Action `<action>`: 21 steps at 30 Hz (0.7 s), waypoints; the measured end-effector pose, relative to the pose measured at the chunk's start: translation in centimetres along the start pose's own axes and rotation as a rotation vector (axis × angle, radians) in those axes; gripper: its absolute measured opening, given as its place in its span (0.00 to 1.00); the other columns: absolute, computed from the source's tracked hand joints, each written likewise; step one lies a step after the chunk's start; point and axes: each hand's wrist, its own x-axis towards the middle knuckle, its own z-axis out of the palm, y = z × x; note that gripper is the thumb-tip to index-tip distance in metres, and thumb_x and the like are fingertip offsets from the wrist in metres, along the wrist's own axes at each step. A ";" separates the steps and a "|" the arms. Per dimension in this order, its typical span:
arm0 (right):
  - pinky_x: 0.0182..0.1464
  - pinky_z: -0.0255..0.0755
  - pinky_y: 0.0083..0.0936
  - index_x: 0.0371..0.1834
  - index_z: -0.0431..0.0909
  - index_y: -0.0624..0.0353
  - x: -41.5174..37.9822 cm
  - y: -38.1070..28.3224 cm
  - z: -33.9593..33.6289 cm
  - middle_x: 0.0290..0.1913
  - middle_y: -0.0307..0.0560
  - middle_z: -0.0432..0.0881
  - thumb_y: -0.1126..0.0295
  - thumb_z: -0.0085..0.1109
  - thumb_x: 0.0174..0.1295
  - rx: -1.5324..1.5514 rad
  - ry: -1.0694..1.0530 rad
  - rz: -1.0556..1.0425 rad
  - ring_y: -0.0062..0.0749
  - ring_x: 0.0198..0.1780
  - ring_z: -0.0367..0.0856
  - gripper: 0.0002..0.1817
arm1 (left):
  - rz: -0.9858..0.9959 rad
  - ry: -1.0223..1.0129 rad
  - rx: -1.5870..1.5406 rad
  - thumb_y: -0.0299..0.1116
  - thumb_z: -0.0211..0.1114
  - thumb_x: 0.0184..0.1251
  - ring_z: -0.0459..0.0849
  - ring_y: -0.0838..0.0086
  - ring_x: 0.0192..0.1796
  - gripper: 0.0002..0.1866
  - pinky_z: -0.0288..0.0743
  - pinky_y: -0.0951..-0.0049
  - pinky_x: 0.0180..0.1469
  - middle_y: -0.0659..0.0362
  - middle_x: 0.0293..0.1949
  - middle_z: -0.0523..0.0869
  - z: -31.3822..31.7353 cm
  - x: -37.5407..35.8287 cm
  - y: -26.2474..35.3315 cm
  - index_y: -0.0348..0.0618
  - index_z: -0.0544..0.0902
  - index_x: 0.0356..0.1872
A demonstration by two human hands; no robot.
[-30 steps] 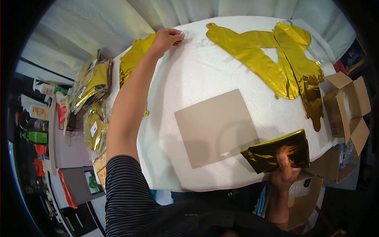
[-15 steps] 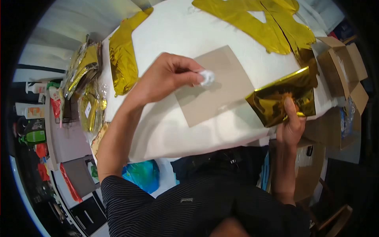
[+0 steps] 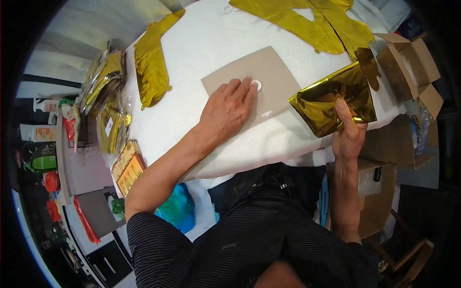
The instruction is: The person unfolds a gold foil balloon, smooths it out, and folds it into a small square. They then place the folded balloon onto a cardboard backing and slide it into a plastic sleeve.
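now the left hand [image 3: 225, 113] is laid flat on the brown card [image 3: 252, 84] at the middle of the desk [image 3: 201, 43], fingers together and stretched, a small white ring [image 3: 256, 85] pinned under the fingertips; the right hand [image 3: 348, 134] is held at the near desk edge, fingers clamped on a folded gold foil piece [image 3: 336, 98], thumb on top; the foil is lifted partly off the desk and overlaps the card's right corner. risk is judged as follows: the white ring could be lost from under the fingertips if the card is slid on the white cover; the slick foil could be slipped or creased by too hard a pinch, and its corner could be caught on the card. around them, flat gold foil balloons [image 3: 312, 24] are spread at the far side, another gold balloon [image 3: 151, 62] is draped over the left edge, packets of foil [image 3: 103, 79] are stacked beyond it, and open cardboard boxes [image 3: 408, 62] are crowded just beside the right hand, so room for the foil on that side is narrowed.
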 end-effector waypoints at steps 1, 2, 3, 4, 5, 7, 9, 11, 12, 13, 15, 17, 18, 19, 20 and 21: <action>0.64 0.79 0.27 0.66 0.78 0.63 0.0 0.0 0.0 0.59 0.46 0.86 0.80 0.65 0.70 -0.005 0.011 0.001 0.27 0.57 0.85 0.21 | -0.002 -0.004 -0.062 0.26 0.63 0.64 0.84 0.58 0.56 0.21 0.82 0.65 0.56 0.47 0.60 0.84 -0.1 -0.3 -0.2 0.33 0.82 0.59; 0.64 0.79 0.27 0.66 0.78 0.63 0.0 -0.1 0.1 0.59 0.46 0.86 0.80 0.65 0.70 -0.004 0.013 0.001 0.27 0.57 0.85 0.21 | -0.003 -0.008 -0.125 0.26 0.62 0.65 0.84 0.56 0.58 0.22 0.82 0.63 0.58 0.46 0.62 0.83 -0.3 -0.5 -0.4 0.33 0.81 0.61; 0.63 0.79 0.27 0.65 0.78 0.63 0.0 -0.2 0.1 0.58 0.45 0.86 0.80 0.65 0.70 0.001 0.001 0.000 0.27 0.57 0.85 0.21 | 0.000 -0.009 -0.126 0.26 0.62 0.65 0.84 0.56 0.58 0.22 0.82 0.63 0.58 0.46 0.62 0.83 -0.6 -0.6 -0.6 0.33 0.81 0.61; 0.63 0.79 0.27 0.65 0.79 0.63 0.0 -0.3 0.1 0.58 0.45 0.86 0.80 0.65 0.70 0.005 -0.011 0.000 0.27 0.57 0.86 0.20 | -0.063 -0.017 -0.264 0.24 0.62 0.65 0.84 0.54 0.59 0.21 0.82 0.61 0.59 0.45 0.62 0.84 -1.1 -0.6 -0.8 0.34 0.82 0.60; 0.63 0.79 0.27 0.65 0.79 0.63 0.0 -0.2 0.0 0.58 0.45 0.86 0.80 0.65 0.70 0.006 -0.007 0.001 0.27 0.57 0.86 0.20 | -0.126 -0.025 -0.402 0.22 0.63 0.65 0.85 0.52 0.59 0.20 0.81 0.60 0.61 0.45 0.62 0.84 -1.5 -0.7 -1.1 0.35 0.82 0.59; 0.63 0.80 0.27 0.63 0.80 0.63 0.0 0.0 -0.2 0.56 0.45 0.87 0.79 0.65 0.70 0.020 -0.005 0.004 0.27 0.56 0.86 0.19 | -0.169 -0.026 -0.494 0.20 0.63 0.65 0.85 0.51 0.58 0.19 0.82 0.60 0.61 0.45 0.59 0.86 -1.9 -0.6 -2.0 0.35 0.83 0.57; 0.62 0.80 0.26 0.63 0.80 0.63 0.0 0.0 -0.3 0.56 0.45 0.87 0.79 0.65 0.70 0.012 -0.005 0.005 0.27 0.56 0.86 0.18 | -0.301 -0.022 -0.667 0.18 0.65 0.65 0.88 0.50 0.53 0.15 0.82 0.60 0.59 0.46 0.51 0.89 -2.6 0.0 -2.0 0.34 0.86 0.53; 0.62 0.80 0.26 0.62 0.80 0.63 0.1 -0.1 -0.1 0.55 0.45 0.87 0.79 0.65 0.70 0.004 -0.002 0.005 0.27 0.55 0.86 0.18 | -0.358 -0.050 -0.668 0.19 0.66 0.66 0.88 0.50 0.52 0.14 0.82 0.59 0.58 0.46 0.50 0.89 -3.1 0.4 -2.5 0.34 0.86 0.52; 0.62 0.80 0.26 0.62 0.80 0.63 0.0 -0.2 0.0 0.55 0.45 0.87 0.79 0.66 0.69 0.024 -0.004 0.003 0.26 0.55 0.86 0.18 | -0.416 -0.078 -0.666 0.20 0.66 0.68 0.87 0.51 0.52 0.13 0.82 0.59 0.57 0.46 0.49 0.90 -3.2 0.5 -2.7 0.35 0.86 0.52; 0.62 0.80 0.26 0.63 0.80 0.62 0.0 -0.2 0.2 0.55 0.45 0.87 0.79 0.66 0.69 0.045 -0.007 0.001 0.26 0.55 0.86 0.19 | -0.416 -0.080 -0.667 0.20 0.66 0.68 0.87 0.51 0.52 0.13 0.82 0.59 0.57 0.46 0.49 0.90 -3.2 0.7 -2.6 0.35 0.86 0.52; 0.62 0.80 0.26 0.62 0.80 0.62 0.0 -0.3 0.1 0.55 0.44 0.87 0.79 0.66 0.69 0.038 -0.012 -0.001 0.25 0.55 0.86 0.19 | -0.360 -0.028 -0.616 0.24 0.68 0.68 0.87 0.50 0.51 0.12 0.81 0.58 0.55 0.46 0.48 0.89 -3.2 1.1 -2.5 0.35 0.86 0.51; 0.62 0.80 0.26 0.62 0.80 0.62 0.0 -0.4 0.1 0.55 0.44 0.87 0.79 0.67 0.69 0.031 -0.015 -0.002 0.25 0.55 0.86 0.19 | -0.363 0.020 -0.530 0.27 0.69 0.68 0.87 0.50 0.51 0.13 0.81 0.57 0.55 0.45 0.48 0.89 -2.5 1.2 -3.1 0.34 0.86 0.51; 0.61 0.80 0.25 0.62 0.80 0.62 0.0 -0.3 0.2 0.55 0.44 0.87 0.79 0.67 0.69 0.034 -0.012 -0.008 0.25 0.55 0.86 0.19 | -0.363 0.069 -0.442 0.30 0.71 0.68 0.87 0.50 0.51 0.14 0.80 0.57 0.55 0.45 0.48 0.89 -1.9 1.4 -3.7 0.34 0.86 0.51; 0.61 0.80 0.25 0.62 0.80 0.61 -0.1 -0.3 0.3 0.55 0.44 0.87 0.79 0.66 0.69 0.038 -0.012 -0.012 0.25 0.55 0.86 0.18 | -0.362 0.068 -0.443 0.30 0.71 0.68 0.87 0.50 0.51 0.14 0.80 0.57 0.55 0.45 0.48 0.89 -1.1 1.7 -4.6 0.34 0.86 0.51; 0.61 0.80 0.25 0.62 0.80 0.61 -0.1 -0.2 0.2 0.55 0.44 0.87 0.79 0.66 0.69 0.038 -0.014 -0.009 0.25 0.55 0.86 0.18 | -0.393 0.043 -0.376 0.34 0.72 0.68 0.88 0.52 0.48 0.17 0.81 0.58 0.53 0.46 0.48 0.89 -0.2 2.3 -5.7 0.36 0.85 0.52; 0.61 0.80 0.25 0.62 0.80 0.61 0.1 -0.1 0.0 0.56 0.44 0.87 0.79 0.66 0.69 0.037 -0.025 -0.003 0.25 0.55 0.86 0.19 | -0.426 0.020 -0.306 0.38 0.74 0.67 0.89 0.54 0.45 0.19 0.82 0.58 0.50 0.46 0.47 0.89 0.5 2.7 -6.8 0.38 0.84 0.54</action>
